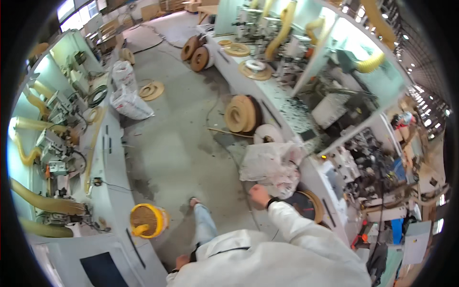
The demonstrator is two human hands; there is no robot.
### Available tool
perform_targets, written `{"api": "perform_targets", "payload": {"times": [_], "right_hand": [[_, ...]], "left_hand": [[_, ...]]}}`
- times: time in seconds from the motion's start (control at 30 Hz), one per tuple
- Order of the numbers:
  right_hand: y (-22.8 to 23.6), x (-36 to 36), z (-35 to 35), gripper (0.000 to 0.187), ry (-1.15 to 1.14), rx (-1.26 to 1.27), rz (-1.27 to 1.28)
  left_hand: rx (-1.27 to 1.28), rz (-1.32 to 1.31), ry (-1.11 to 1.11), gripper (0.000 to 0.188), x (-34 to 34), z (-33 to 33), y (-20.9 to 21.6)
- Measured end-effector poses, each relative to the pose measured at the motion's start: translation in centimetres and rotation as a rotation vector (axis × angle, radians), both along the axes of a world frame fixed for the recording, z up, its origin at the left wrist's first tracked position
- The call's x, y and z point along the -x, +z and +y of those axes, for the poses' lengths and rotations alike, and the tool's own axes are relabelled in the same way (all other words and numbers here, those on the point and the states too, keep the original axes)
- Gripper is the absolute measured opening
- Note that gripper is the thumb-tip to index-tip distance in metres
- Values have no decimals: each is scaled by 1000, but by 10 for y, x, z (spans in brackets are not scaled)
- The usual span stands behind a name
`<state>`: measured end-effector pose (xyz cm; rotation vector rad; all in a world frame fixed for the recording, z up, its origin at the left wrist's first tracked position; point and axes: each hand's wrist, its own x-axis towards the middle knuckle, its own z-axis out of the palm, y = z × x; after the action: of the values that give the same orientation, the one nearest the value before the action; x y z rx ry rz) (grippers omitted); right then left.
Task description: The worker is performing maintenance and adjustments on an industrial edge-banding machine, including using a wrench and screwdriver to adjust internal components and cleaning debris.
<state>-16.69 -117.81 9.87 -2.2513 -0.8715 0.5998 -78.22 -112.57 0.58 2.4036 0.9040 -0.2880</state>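
Observation:
My right hand [259, 196] is out in front with its fingers curled in, and nothing shows in them. It hangs over the floor at the near-left edge of a crumpled whitish plastic bag [270, 165]; whether it touches the bag I cannot tell. Low in the picture, my left hand [181, 261] is beside my body, partly cut off by the white jacket [267, 263], and its fingers are hidden. A yellow bucket [165, 221] full of brown granules stands on the floor ahead of that hand.
White machine benches with yellow hoses line both sides of a grey floor aisle [167, 143]. Rolls of tan edging strip [239, 115] lean against the right bench, with brown rolls [191, 50] farther off. White sacks [129, 103] sit by the left bench. A thin cable crosses the floor.

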Motion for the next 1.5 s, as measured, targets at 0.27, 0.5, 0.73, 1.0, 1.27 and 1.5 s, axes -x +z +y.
{"api": "perform_targets", "payload": {"times": [0.27,0.5,0.73,1.0,1.27,1.5], "right_hand": [[66,-27,161,18,-229,317,613],[-50,-112,206,22,201,707,311],[-42,-174,502,27,-194,665,559],[-11,-261,841,31,84,315,203],[8,-328,1041,28,-238,370,361],[-34,-366,1079,38,-400,416,349]], "left_hand": [[55,-268,373,19,-126,289,-36],[747,-559,932,36,-259,573,29],[800,-620,1134,21,-250,733,6],[350,-15,603,18,-335,875,31],[191,29,469,23,-448,1138,4],[298,-235,468,22,-653,1460,28]]}}
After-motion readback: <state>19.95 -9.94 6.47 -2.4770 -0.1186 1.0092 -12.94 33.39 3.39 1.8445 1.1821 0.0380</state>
